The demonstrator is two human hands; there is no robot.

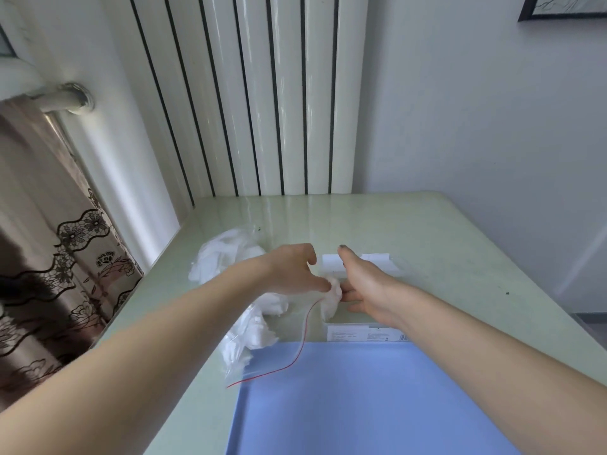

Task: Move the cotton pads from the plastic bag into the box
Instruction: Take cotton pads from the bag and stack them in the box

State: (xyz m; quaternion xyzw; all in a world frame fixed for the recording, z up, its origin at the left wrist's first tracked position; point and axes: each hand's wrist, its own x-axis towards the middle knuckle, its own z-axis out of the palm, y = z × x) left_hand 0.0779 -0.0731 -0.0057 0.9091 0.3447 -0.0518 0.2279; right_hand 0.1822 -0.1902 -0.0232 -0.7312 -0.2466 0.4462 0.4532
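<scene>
We see our left hand (292, 269) and our right hand (364, 287) meet near the middle of the tabletop (460, 244). Both hands touch one white cotton pad (331, 298), which sits between them. The left hand's thumb and the right hand's fingers seem to pinch it, but the view is blurry there. The left hand's other fingers are curled loosely above.

Just past the right hand, at twelve o'clock from it, is the clear box (392, 261). The right hand is over the open box. We can see a white strip at its far rim and a label on its near wall.

At seven o'clock from the pad lies the clear plastic bag (249, 366) with a red zip line along its mouth. More white cotton pads (266, 326) are inside it. Another heap of white pads (223, 257) lies at ten o'clock from the left hand.

A blue mat (361, 405) lies at six o'clock, near us. A white radiator (249, 93) stands behind the tabletop, and a patterned curtain (59, 257) hangs at nine o'clock.
</scene>
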